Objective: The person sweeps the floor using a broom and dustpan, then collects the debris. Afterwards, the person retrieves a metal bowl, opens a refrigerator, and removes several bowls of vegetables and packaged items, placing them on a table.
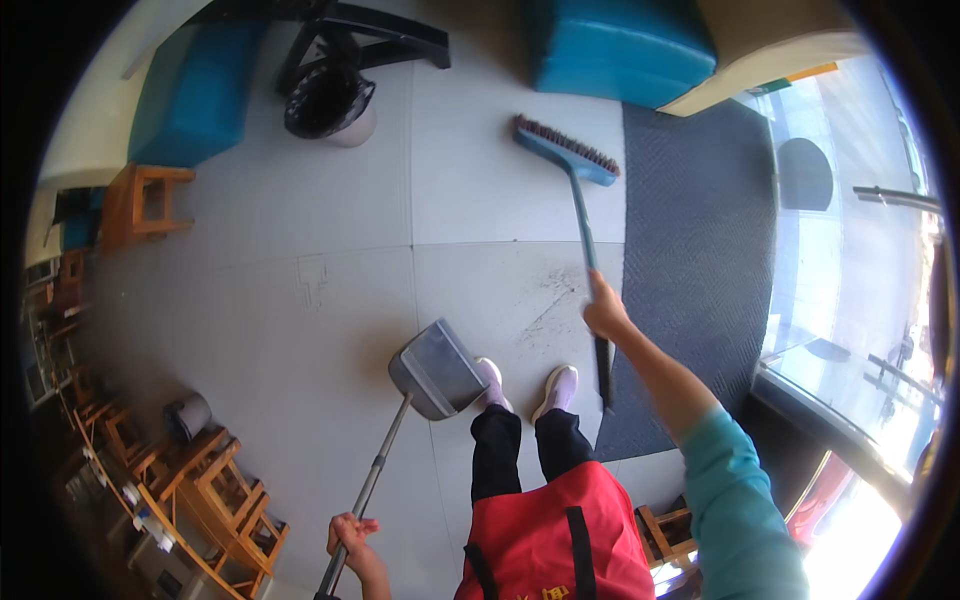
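My right hand [606, 306] is closed around the handle of a blue push broom [564, 151] with dark bristles, its head lifted or resting ahead of me beside the grey mat; which of the two I cannot tell. A patch of dark dirt [555, 289] lies on the pale floor tiles, left of that hand. At lower left my left hand [354, 536] grips the metal pole of a grey long-handled dustpan [439, 369]. The dustpan's pan is near my left shoe [491, 382], its open side turned towards the right.
A lined waste bin [352, 129] stands by a black table base [397, 34]. Blue padded seats [626, 56] are at the top. The dark mat [694, 262] runs along a glass door [814, 247] on the right. Wooden stools [221, 495] stand at lower left.
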`<act>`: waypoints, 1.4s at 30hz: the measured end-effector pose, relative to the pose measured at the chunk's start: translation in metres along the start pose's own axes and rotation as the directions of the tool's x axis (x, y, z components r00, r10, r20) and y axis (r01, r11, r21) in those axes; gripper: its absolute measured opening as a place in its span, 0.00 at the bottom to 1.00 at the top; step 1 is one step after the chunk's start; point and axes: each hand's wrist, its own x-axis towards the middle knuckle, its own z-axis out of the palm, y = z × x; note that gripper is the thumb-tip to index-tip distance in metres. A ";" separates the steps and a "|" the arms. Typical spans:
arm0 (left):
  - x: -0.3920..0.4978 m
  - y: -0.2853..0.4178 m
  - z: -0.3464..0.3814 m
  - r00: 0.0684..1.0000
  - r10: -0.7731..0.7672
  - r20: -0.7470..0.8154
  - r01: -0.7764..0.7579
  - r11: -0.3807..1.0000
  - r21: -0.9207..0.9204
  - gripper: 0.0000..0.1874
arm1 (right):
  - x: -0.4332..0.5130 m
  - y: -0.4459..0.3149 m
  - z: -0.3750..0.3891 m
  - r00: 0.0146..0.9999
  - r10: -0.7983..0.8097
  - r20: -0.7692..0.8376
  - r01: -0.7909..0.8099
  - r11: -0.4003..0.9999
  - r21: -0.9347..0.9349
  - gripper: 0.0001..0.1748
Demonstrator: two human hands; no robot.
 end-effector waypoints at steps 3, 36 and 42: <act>-0.001 0.000 -0.004 1.000 0.024 -0.016 -0.024 1.000 0.003 0.20 | -0.083 0.046 -0.011 0.970 0.134 0.201 -0.107 0.984 -0.142 0.43; -0.042 -0.037 -0.035 0.986 -0.074 -0.149 0.078 0.997 0.021 0.18 | -0.183 0.114 -0.072 0.881 0.131 0.456 -0.144 0.990 -0.006 0.33; -0.043 -0.036 -0.023 0.986 -0.079 -0.149 0.081 0.997 0.003 0.19 | -0.191 0.147 -0.152 0.975 0.059 0.214 -0.126 0.942 0.311 0.30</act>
